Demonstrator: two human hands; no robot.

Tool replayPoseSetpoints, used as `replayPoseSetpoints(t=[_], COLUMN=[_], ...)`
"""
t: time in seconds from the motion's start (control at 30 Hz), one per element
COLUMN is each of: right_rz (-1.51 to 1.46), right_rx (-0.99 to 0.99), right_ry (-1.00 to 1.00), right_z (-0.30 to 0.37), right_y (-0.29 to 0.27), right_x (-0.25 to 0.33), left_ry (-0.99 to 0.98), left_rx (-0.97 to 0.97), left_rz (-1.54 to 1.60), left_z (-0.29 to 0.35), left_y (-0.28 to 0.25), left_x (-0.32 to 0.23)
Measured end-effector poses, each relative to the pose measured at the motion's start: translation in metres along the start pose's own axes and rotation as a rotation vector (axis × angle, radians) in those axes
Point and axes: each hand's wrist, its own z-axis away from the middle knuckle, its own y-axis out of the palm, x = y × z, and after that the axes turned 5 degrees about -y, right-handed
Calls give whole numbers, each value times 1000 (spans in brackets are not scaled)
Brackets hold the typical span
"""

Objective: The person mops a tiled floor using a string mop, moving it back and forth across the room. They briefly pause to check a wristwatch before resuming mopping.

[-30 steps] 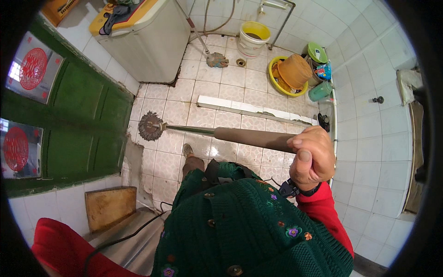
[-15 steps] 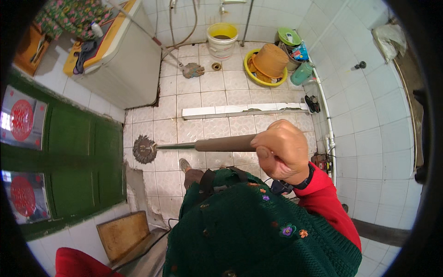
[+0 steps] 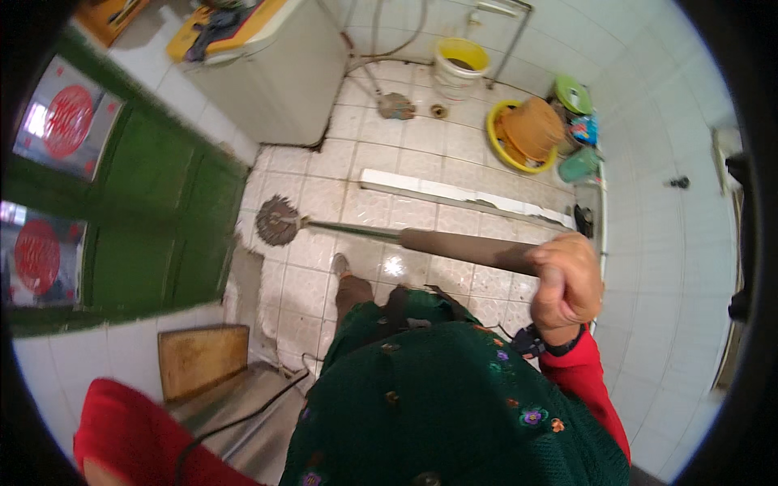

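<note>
My right hand [image 3: 569,279] is closed round the end of a mop's brown handle [image 3: 470,249]. From there the mop slants across in front of me to its round, dark, shaggy head [image 3: 277,220], which lies on the pale tiled floor [image 3: 312,247] near the green door. A red sleeve [image 3: 138,429] of my left arm shows at the lower left, and that hand is out of sight below. My shoe [image 3: 340,264] stands on the tiles just in front of the mop's shaft.
A low tiled ledge [image 3: 466,197] crosses the floor beyond the mop. Further off stand a white bucket with a yellow inside [image 3: 456,81], a yellow basin [image 3: 501,152] holding an upturned orange tub [image 3: 532,130], and another mop [image 3: 395,106]. At left are the green door [image 3: 154,202], a washing machine [image 3: 275,81] and a wooden board [image 3: 203,356].
The whole view has turned and shifted, so the room's things sit further right. My right hand, still gripping the handle, appears further right; the mop head stays near the door.
</note>
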Motion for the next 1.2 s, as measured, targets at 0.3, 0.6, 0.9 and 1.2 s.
replayPoseSetpoints(t=[0.3, 0.6, 0.9, 1.2], right_rz=[-670, -460, -495, -678], right_rx=[-141, 184, 309, 86], right_ry=[498, 419, 695, 617], right_z=[-10, -48, -85, -124], right_y=[12, 19, 83, 158], right_x=[-8, -5, -23, -63], left_ry=[-478, -1573, -1379, -1254], left_rx=[-993, -1699, -1583, -1774], left_rz=[-590, 899, 182, 246], left_z=[189, 399, 431, 449], left_y=[-125, -12, -48, -128], left_x=[111, 263, 305, 322])
